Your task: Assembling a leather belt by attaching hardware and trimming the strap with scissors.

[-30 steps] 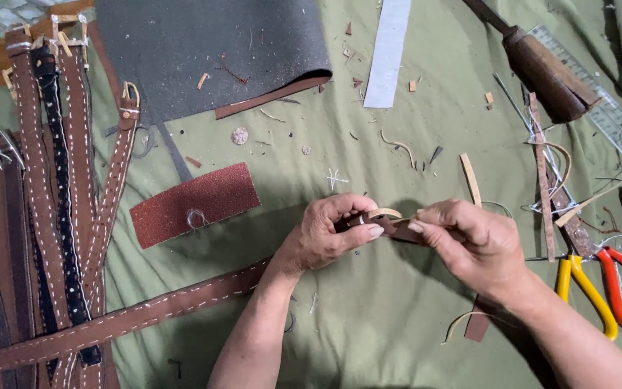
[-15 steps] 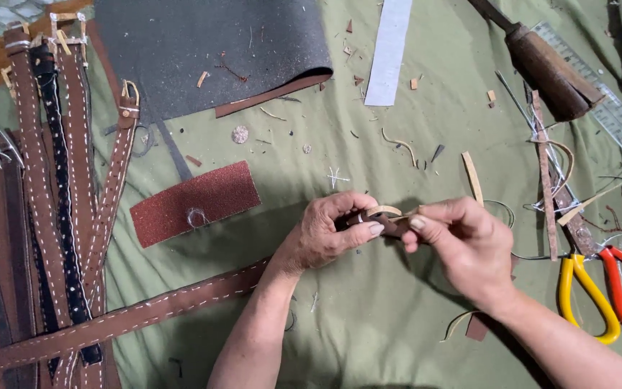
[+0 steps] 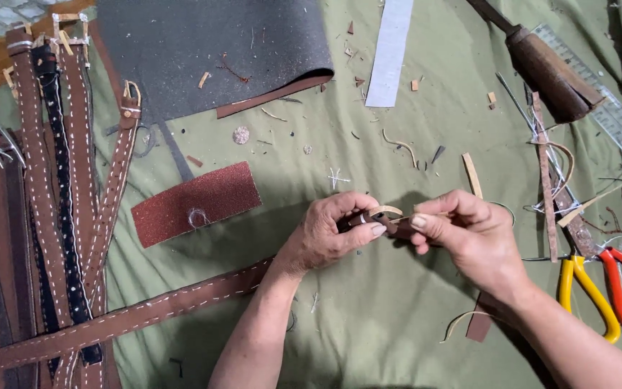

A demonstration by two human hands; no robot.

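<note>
Both hands meet over the green cloth (image 3: pixel 368 317) and work on the end of a brown leather strap with white stitches (image 3: pixel 131 317). The left hand (image 3: pixel 329 234) pinches the strap end between thumb and first finger, pressed tight. The right hand (image 3: pixel 469 238) pinches a thin tan leather strip (image 3: pixel 385 211) that curls up as a small loop right at the grip. The fingers hide the spot where strip and strap meet, so I cannot tell if the strip goes through a hole or just wraps around. This looks like the step of fitting a little loop onto the strap end. The next move seems to call for a steady left pinch while the right fingers pull the strip snug, slow and gentle so it does not slip out. From the grip, the strap runs away down toward the person's left. Past the right wrist lie scissors with one yellow and one red handle (image 3: pixel 606 295). Up and left of the grip sits a reddish sandpaper piece (image 3: pixel 196 202).
</note>
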